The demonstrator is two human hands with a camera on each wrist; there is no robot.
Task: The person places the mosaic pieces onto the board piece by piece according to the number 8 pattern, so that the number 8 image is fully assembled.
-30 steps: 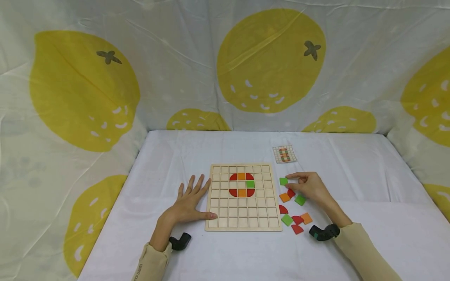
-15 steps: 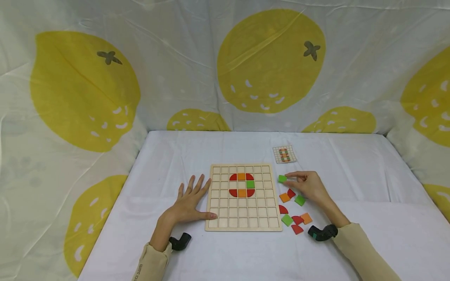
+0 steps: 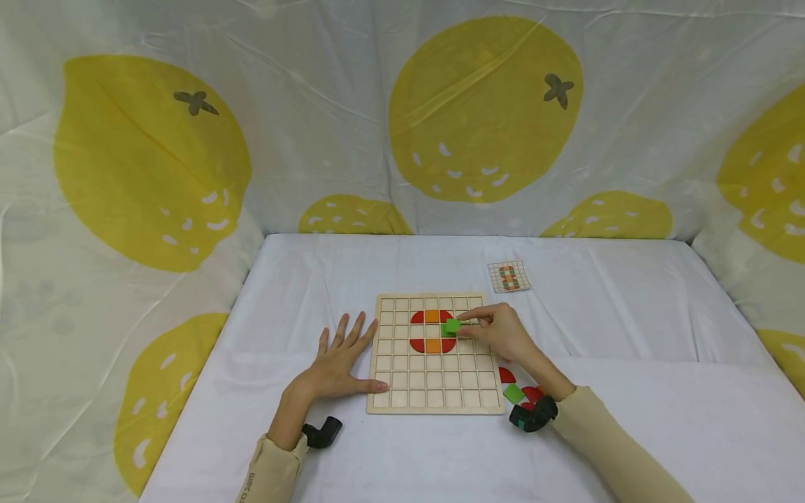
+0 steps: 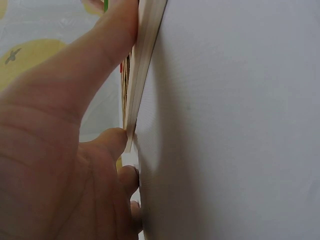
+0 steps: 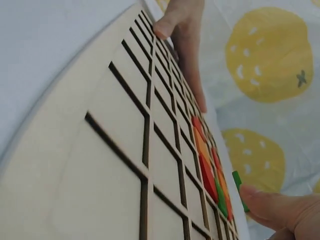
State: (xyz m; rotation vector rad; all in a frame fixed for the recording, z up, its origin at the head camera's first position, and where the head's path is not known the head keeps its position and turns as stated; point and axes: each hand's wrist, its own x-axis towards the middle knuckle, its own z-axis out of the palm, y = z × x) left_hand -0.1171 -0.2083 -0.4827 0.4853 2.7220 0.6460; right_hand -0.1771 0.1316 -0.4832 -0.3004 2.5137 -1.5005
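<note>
A wooden grid board (image 3: 409, 381) lies on the table, with red quarter-round tiles (image 3: 417, 345), orange square tiles (image 3: 432, 346) and a green tile (image 3: 445, 332) set in its upper cells. My right hand (image 3: 503, 334) pinches another green square tile (image 3: 453, 325) between thumb and index finger, over the board, partly covering the green one set there. In the right wrist view this held tile (image 5: 240, 190) is raised above the grid. Fingers spread, my left hand (image 3: 336, 367) rests at the board's left edge, its thumb on the lower left corner.
Loose tiles lie right of the board: a red quarter-round (image 3: 506, 375), a green square (image 3: 513, 393) and more red ones (image 3: 532, 393), partly hidden by the right wrist. A small pattern card (image 3: 509, 276) lies behind the board's right corner. Lemon-print cloth (image 3: 484, 105) walls the table's back.
My right hand has carried the green square tile left, from beside the board to over its coloured tiles. The left hand and the board have stayed in place.
</note>
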